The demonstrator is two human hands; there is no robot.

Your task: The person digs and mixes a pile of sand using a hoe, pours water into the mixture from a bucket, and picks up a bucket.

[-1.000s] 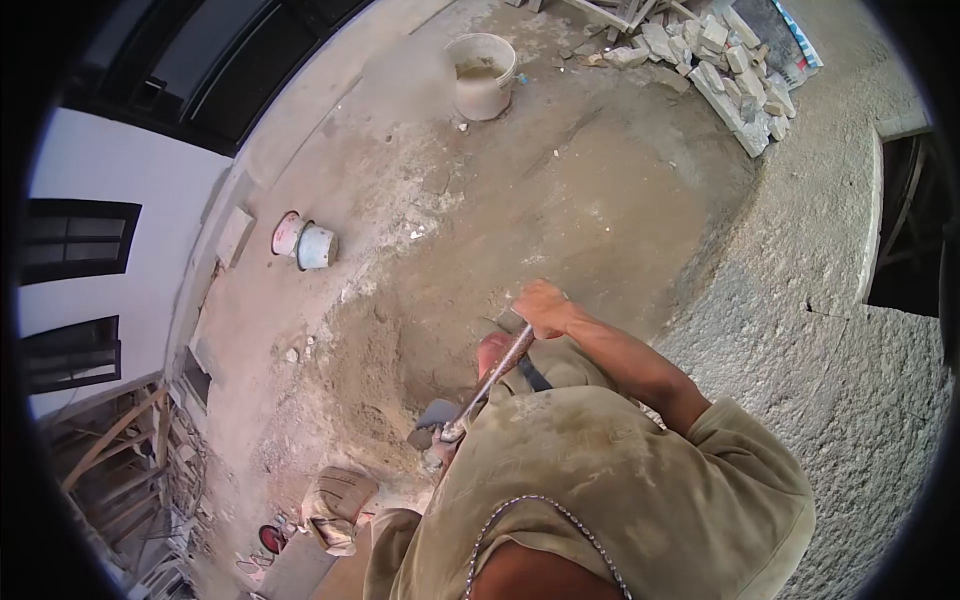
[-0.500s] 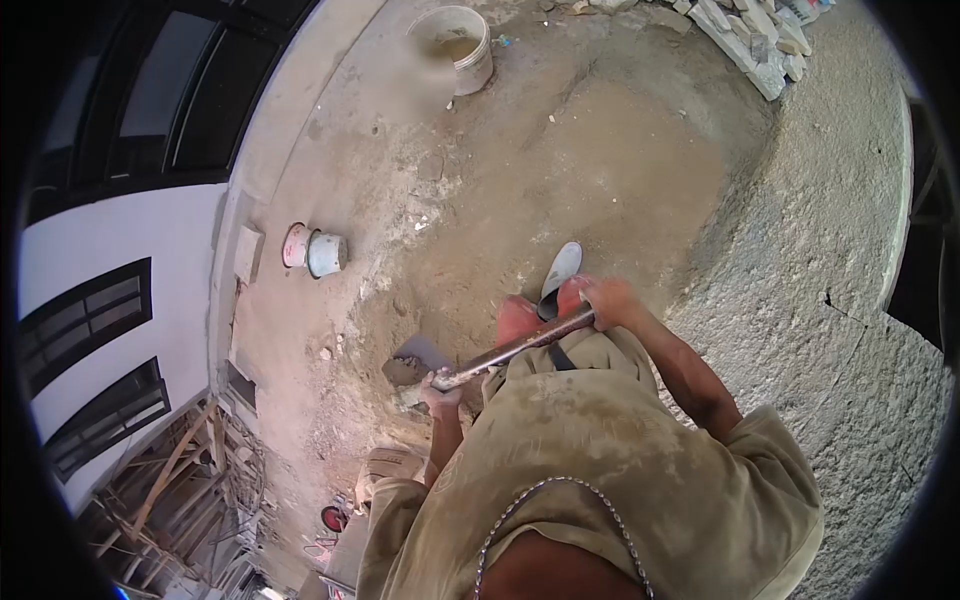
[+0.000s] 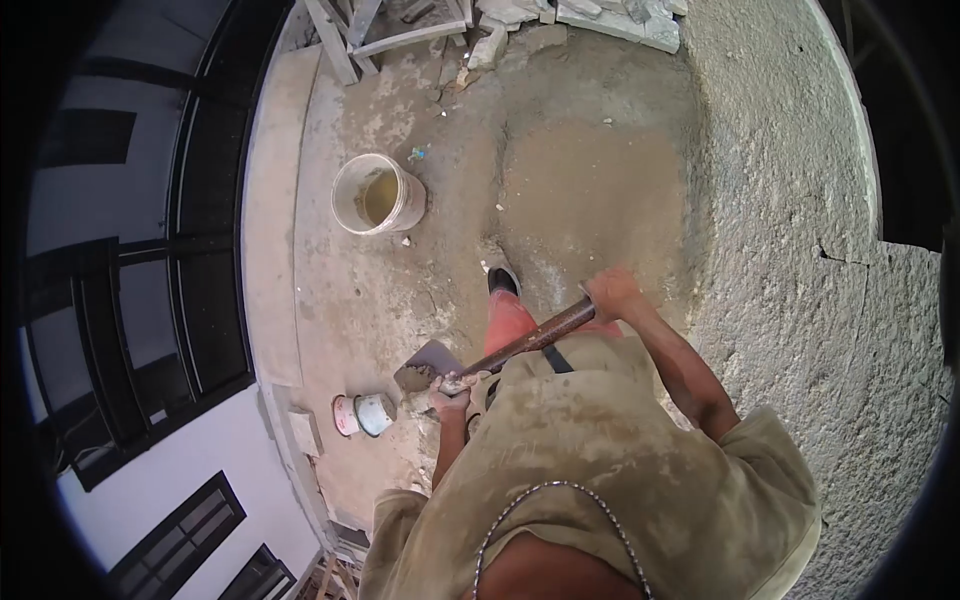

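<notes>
Both my hands hold a shovel (image 3: 530, 342) slantwise across my front. My right hand (image 3: 613, 292) is closed round the upper end of the handle. Low on the shaft, close to the blade, my left hand (image 3: 450, 395) is wrapped round it, its fingers dusted pale. The shovel blade (image 3: 436, 358) points to the left and carries a small heap of damp, sand-like material (image 3: 420, 376). Below the handle one boot (image 3: 503, 279) shows on the ground; the other foot is hidden.
A large white bucket (image 3: 408, 205) with murky liquid stands ahead to the left. Two small pails (image 3: 374, 414) lie beyond the blade. Broken slabs (image 3: 620, 28) and a wooden frame (image 3: 410, 38) are at the far end. A rough concrete surface (image 3: 780, 240) runs along the right.
My view has turned and moved forward: the large bucket and small pails sit lower in it, and the wooden frame has appeared. Both hands keep hold of the loaded shovel.
</notes>
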